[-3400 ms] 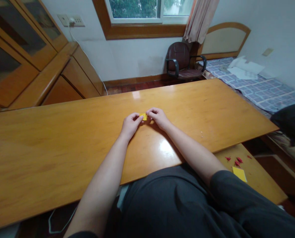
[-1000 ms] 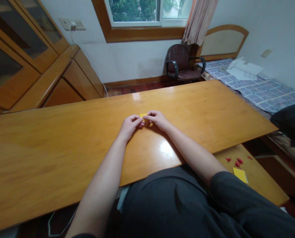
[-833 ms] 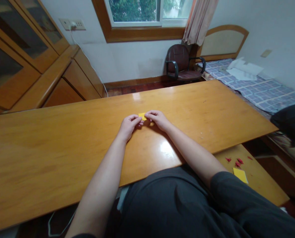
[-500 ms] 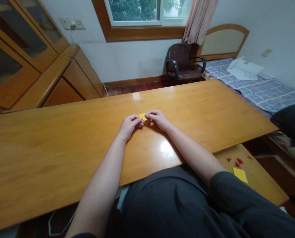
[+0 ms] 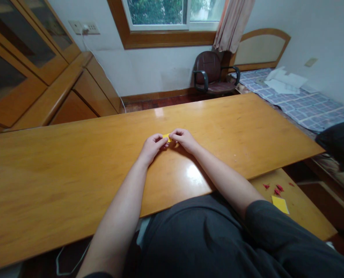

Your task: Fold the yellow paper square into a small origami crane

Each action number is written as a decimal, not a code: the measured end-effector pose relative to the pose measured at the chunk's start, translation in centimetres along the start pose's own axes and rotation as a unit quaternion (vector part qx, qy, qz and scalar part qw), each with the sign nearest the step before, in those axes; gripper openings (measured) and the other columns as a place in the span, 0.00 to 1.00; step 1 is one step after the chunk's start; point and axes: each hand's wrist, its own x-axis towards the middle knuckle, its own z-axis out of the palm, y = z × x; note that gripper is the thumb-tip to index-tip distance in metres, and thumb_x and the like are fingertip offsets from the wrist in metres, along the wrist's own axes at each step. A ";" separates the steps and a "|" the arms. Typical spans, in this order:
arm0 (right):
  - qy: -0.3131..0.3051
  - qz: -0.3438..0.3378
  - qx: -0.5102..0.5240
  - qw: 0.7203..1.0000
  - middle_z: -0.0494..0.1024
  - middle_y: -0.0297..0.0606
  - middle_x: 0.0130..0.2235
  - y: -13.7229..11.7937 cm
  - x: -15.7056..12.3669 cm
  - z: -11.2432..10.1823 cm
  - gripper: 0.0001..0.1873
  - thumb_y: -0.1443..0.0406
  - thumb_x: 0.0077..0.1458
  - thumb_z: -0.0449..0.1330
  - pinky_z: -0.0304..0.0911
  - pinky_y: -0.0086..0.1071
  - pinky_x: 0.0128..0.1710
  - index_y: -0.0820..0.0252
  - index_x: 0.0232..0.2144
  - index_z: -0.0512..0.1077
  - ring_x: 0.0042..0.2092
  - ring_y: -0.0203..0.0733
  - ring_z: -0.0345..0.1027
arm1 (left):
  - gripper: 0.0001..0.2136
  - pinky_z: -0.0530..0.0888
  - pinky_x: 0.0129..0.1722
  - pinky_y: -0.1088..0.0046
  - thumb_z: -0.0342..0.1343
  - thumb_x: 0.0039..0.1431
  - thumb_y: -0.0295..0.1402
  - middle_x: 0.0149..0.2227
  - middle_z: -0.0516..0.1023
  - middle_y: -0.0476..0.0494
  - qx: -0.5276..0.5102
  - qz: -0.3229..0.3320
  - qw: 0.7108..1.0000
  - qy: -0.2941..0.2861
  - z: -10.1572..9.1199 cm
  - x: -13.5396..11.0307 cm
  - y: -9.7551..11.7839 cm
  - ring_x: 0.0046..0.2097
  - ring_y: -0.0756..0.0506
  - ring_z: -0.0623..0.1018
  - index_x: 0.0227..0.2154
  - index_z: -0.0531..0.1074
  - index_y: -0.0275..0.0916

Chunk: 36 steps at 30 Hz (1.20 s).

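Note:
A small folded piece of yellow paper (image 5: 166,136) sits between my fingertips, just above the long wooden table (image 5: 73,162). My left hand (image 5: 151,146) pinches its left side with thumb and forefinger. My right hand (image 5: 184,139) pinches its right side, fingers curled. Most of the paper is hidden by my fingers; only a small yellow edge shows.
A lower wooden bench (image 5: 299,200) at my right holds a yellow paper square (image 5: 280,204) and several small red folded pieces (image 5: 276,189). Behind the table stand a dark office chair (image 5: 212,73), a bed with a checked cover (image 5: 305,104) and wooden cabinets (image 5: 30,77).
Both hands stay in the same spot pinching the yellow paper. Less of the paper shows now than half a second ago, as the fingers have closed over it.

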 end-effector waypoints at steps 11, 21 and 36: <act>-0.027 -0.002 -0.004 1.000 0.72 0.31 0.25 -0.3 0.0 -0.4 0.16 0.55 0.45 0.66 0.57 0.27 0.29 0.62 0.28 0.75 0.28 0.33 0.61 | 0.17 0.72 0.31 0.74 0.67 0.44 0.44 0.27 0.77 0.45 -0.032 -0.012 0.999 0.003 -0.3 0.0 0.1 0.29 0.50 0.76 0.29 0.75 0.34; -0.031 0.021 0.007 0.999 0.75 0.32 0.26 -0.3 -0.1 -0.4 0.17 0.54 0.43 0.68 0.59 0.26 0.27 0.63 0.28 0.74 0.26 0.32 0.63 | 0.15 0.72 0.31 0.73 0.68 0.43 0.42 0.26 0.77 0.45 -0.053 -0.021 0.998 0.003 -0.4 0.1 -0.2 0.28 0.49 0.76 0.26 0.73 0.35; -0.035 0.019 -0.004 0.999 0.74 0.32 0.24 -0.4 -0.1 -0.6 0.17 0.54 0.45 0.67 0.57 0.26 0.26 0.64 0.27 0.74 0.26 0.32 0.62 | 0.15 0.73 0.33 0.72 0.67 0.45 0.42 0.27 0.78 0.44 -0.034 -0.017 0.999 -0.006 -0.4 0.2 -0.2 0.29 0.49 0.76 0.28 0.75 0.35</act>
